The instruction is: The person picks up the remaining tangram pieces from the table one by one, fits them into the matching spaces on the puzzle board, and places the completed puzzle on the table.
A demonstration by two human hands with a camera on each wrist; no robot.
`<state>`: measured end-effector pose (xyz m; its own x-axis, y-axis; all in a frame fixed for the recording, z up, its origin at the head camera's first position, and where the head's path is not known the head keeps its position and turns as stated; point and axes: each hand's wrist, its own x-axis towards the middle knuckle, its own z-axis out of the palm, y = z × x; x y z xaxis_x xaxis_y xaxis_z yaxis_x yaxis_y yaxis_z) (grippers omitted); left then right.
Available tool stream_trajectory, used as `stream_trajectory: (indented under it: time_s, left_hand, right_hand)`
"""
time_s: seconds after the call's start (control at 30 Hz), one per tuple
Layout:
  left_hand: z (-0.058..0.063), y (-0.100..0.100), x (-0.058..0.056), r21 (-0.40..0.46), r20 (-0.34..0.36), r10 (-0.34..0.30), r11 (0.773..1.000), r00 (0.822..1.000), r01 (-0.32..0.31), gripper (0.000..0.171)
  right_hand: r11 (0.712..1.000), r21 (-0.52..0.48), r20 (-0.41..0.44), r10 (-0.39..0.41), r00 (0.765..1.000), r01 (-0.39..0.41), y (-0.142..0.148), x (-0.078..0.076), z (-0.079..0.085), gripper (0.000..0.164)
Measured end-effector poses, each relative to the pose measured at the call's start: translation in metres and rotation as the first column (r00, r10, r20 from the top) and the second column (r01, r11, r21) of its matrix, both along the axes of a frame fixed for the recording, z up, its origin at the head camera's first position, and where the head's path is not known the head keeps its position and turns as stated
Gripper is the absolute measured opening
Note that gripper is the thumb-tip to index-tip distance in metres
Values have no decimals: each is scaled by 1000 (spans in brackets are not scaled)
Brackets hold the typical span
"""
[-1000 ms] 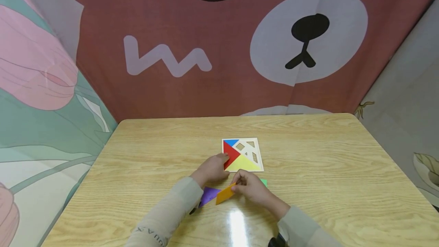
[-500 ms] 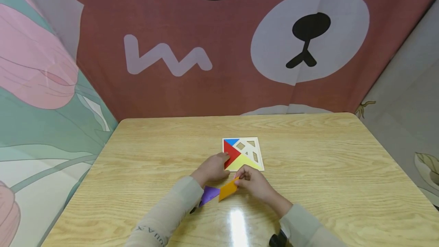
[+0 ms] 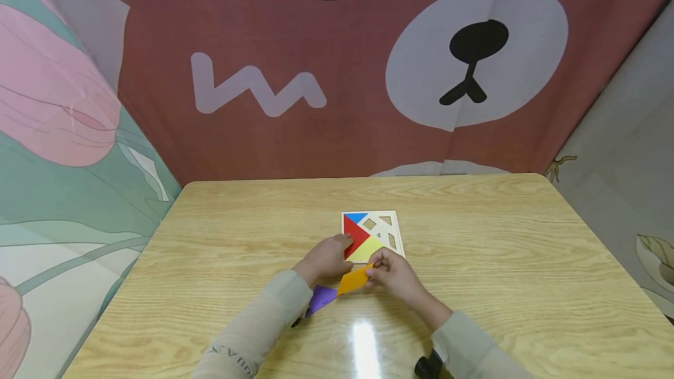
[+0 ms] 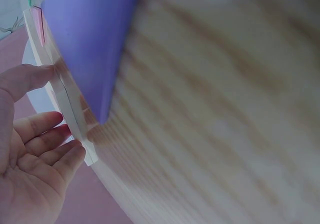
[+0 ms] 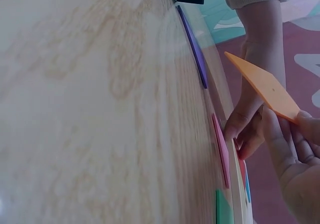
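Observation:
My right hand pinches an orange parallelogram tangram piece by its right end, raised off the table in the right wrist view. The white square tangram board lies beyond, with blue, red and yellow triangles set in it and several cutouts bare at its right. Fingertips of my left hand rest on the board's left side over the red triangle, thumb at the near corner. A purple triangle lies beside the left wrist.
In the right wrist view, a pink piece and a green piece lie on the table near the board. The wooden table ends at a brown printed cloth behind. A black wrist device sits at my right cuff.
My right hand has moved slightly away from me and to the right, toward the board, bringing the orange piece along and tilting it flatter. The left hand stays put on the board.

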<state>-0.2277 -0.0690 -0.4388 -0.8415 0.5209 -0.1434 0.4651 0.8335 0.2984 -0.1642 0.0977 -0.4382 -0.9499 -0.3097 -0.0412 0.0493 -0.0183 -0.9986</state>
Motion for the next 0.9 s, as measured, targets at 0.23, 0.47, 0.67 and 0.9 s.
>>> stream_trajectory:
  time_s: [0.23,0.47,0.67,0.9]
  left_hand:
    - [-1,1,0,-20,-19,-7,1000,1000,7,54]
    - [-1,1,0,-33,-30,-14,999,999,13,53]
    - [0,2,0,-45,-29,-19,999,999,17,55]
    - [-1,2,0,-46,-22,-17,999,1000,16,57]
  right_hand:
    - [998,36,-26,-44,999,45,4,-1,5,13]
    - [994,27,3,-110,994,110,8,-4,9,13]
    - [989,-29,21,-142,990,143,13,-9,10,14]
    - [983,-28,4,-180,984,180,20,-15,10,18]
